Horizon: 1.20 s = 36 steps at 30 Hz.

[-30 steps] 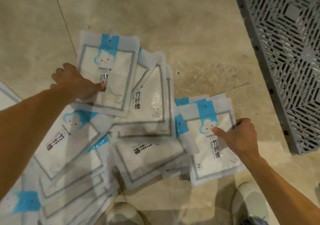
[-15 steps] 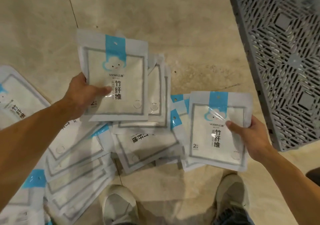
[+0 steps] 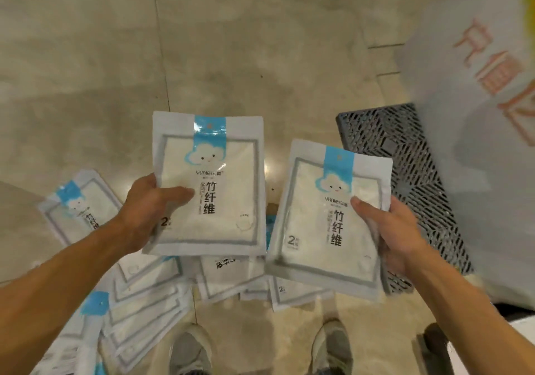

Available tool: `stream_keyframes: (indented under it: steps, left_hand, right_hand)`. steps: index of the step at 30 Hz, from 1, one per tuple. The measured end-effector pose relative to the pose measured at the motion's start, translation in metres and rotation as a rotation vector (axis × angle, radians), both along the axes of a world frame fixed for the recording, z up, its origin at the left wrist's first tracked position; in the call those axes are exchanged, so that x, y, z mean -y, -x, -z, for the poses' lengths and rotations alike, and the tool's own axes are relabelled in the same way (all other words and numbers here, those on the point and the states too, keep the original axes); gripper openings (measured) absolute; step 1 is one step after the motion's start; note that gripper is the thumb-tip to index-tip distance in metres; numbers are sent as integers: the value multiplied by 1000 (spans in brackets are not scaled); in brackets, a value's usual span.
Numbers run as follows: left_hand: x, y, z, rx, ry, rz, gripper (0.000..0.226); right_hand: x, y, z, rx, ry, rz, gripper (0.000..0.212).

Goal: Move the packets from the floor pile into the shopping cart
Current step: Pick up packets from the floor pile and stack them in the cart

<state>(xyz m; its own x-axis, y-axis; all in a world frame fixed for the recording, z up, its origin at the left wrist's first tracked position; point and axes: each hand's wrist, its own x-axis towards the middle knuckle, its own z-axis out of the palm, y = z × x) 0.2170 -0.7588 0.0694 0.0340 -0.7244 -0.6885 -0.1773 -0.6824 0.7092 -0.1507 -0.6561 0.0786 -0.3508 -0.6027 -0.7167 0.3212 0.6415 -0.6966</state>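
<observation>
My left hand point(image 3: 147, 212) grips a white packet point(image 3: 214, 172) with a blue cloud label by its left edge, thumb across the front. My right hand point(image 3: 390, 235) grips a second, like packet point(image 3: 321, 224) by its right edge, thumb on the front. Both packets are lifted well above the floor pile point(image 3: 144, 296), where several more packets lie overlapping below and to the left. A grey lattice surface point(image 3: 411, 178), possibly part of the cart, shows to the right behind the right packet.
A blurred white panel with orange characters point(image 3: 486, 85) fills the upper right. My two shoes point(image 3: 191, 351) stand on the concrete floor just below the pile. One packet point(image 3: 78, 207) lies apart at the left. A dark object point(image 3: 434, 343) sits at the lower right.
Both hands have lifted their packets up off the pile and closer to the camera. The view has tilted up, bringing the white panel into sight at the right.
</observation>
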Motion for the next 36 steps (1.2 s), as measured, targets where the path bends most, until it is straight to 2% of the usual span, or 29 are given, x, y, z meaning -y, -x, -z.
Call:
stream_keyframes:
  steps: [5, 10, 15, 17, 19, 23, 29, 36]
  left_hand:
    - [12, -25, -119, -6, 89, -38, 43]
    - [19, -51, -264, -19, 201, -119, 26]
    - [4, -83, -439, -46, 292, -173, 38]
    - [-13, -95, -503, -56, 330, -224, 40]
    - [-31, -107, -558, -40, 376, -270, 39]
    - [-67, -135, -649, -39, 446, -334, 37]
    - [-116, -191, -744, 32, 550, -465, 38]
    - [-187, -219, -805, 136, 599, -649, 41]
  right_hand:
    - [46, -24, -121, 16, 68, -87, 30]
    - [73, -49, -265, -1, 144, -162, 26]
    - [83, -87, -440, -20, 186, -259, 23]
    - [83, -104, -507, -44, 212, -298, 27]
    - [83, -121, -568, -58, 246, -342, 31]
    - [79, -160, -674, -57, 314, -452, 22]
    - [75, -212, -759, -46, 365, -563, 27]
    - [77, -262, -798, 40, 468, -742, 31]
